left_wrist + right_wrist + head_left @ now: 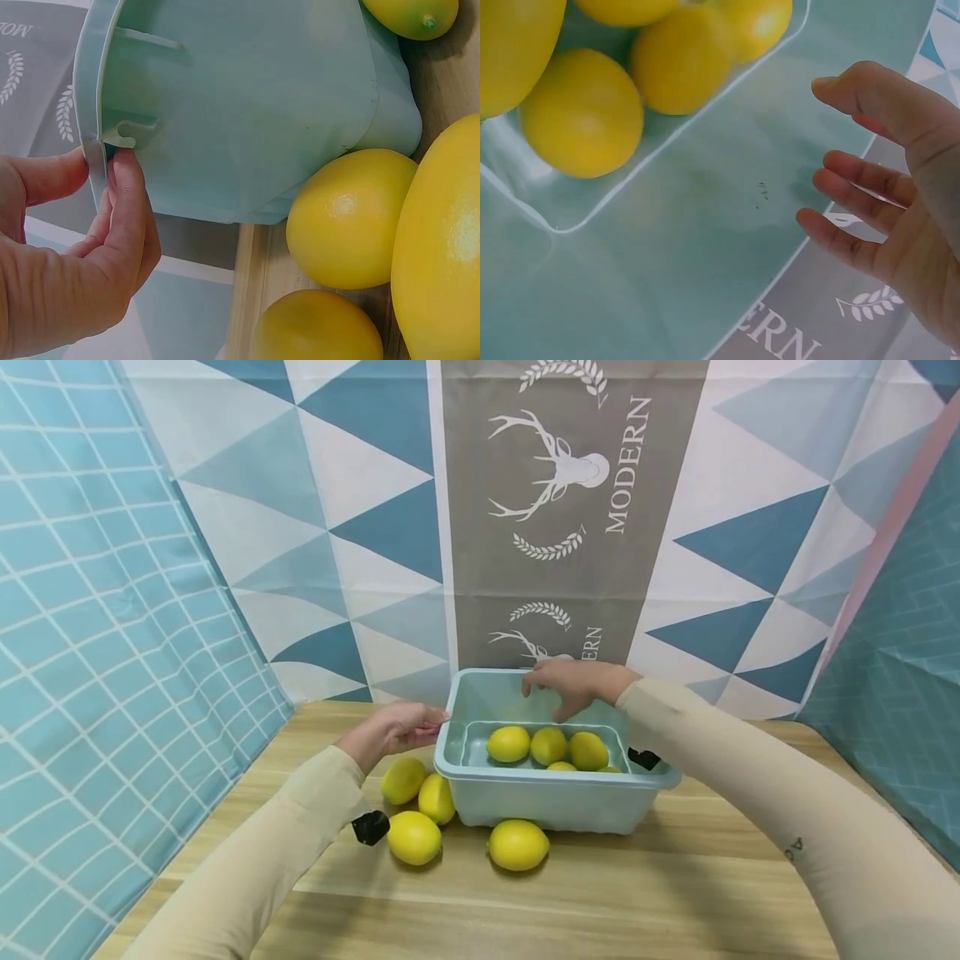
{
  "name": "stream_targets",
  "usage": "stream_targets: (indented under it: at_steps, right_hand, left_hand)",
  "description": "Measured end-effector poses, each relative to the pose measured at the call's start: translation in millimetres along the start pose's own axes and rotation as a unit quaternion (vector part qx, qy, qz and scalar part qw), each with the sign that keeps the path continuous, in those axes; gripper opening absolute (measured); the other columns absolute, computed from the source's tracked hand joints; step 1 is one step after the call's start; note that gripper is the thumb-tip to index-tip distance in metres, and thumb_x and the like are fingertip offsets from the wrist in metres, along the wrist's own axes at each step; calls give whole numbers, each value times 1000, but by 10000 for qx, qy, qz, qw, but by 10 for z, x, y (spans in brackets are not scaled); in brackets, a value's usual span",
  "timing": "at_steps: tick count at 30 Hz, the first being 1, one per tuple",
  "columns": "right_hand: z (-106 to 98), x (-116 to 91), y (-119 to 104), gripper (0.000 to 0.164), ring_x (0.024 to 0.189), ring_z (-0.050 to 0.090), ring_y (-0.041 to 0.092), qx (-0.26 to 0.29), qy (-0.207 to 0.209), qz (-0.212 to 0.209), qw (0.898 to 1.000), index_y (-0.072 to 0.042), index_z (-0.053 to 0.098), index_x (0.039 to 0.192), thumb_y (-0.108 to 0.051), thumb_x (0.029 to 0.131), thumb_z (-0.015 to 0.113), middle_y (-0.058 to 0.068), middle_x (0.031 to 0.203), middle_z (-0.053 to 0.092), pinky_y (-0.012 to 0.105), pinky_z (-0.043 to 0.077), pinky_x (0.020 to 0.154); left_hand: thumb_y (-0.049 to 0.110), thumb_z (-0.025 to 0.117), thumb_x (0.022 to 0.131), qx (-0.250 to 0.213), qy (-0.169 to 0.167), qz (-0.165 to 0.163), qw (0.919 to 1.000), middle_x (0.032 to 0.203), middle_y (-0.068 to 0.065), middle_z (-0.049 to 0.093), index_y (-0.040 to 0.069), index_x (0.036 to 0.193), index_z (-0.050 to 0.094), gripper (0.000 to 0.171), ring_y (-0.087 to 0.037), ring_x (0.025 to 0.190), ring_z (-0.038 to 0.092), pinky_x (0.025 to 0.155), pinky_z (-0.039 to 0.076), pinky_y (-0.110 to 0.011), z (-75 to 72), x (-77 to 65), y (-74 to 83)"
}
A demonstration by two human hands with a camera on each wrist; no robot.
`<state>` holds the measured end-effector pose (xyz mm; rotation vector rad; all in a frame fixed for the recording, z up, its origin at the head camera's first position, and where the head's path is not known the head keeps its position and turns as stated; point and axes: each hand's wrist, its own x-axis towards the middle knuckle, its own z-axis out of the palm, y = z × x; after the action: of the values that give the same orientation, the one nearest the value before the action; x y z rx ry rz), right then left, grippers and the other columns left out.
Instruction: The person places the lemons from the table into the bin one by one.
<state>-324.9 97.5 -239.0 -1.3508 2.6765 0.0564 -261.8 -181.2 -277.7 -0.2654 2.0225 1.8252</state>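
A pale blue-green plastic bin (555, 802) stands on the table with several lemons (508, 744) inside it. My left hand (401, 725) pinches the bin's left rim, thumb on one side and fingers under the lip, as the left wrist view shows. Over the bin's back part, my right hand (573, 683) hangs with fingers spread and slightly bent, holding nothing. In the right wrist view the right hand (885, 180) is apart from the lemons (583, 112), near the bin's back wall.
On the wooden table (450, 910), three lemons (415, 838) lie left of the bin, and another lemon (518, 845) lies in front of it. Behind hangs a patterned cloth (375, 527); a blue grid cloth (97, 610) hangs at the left.
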Motion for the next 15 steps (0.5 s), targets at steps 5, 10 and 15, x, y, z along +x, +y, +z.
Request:
stream_targets:
  at_steps: [5,10,15]
  right_hand:
    - [-59,-89,3,48,116,55,34,128,-67,59,9999,-8,56,122,-9,78,76,15,124,55,46,52,97]
    - [-92,-208,7,46,109,56,31,9,-351,369,9987,-9,58,120,-12,79,77,16,121,59,43,54,94]
    - [-88,-338,43,45,104,57,28,15,-592,721,9956,-12,59,119,-14,78,79,15,119,61,42,56,91]
  left_hand:
    - [9,56,96,58,-4,-10,10000,92,-4,58,-8,134,48,42,-9,75,61,67,59,-16,12,-20,28]
    - [9,56,95,55,39,-54,10000,91,-3,57,-7,133,49,41,-10,77,60,68,59,-17,17,-21,31]
    - [8,57,95,56,95,-84,9999,94,-4,57,-6,131,50,39,-11,78,60,69,59,-17,23,-7,27]
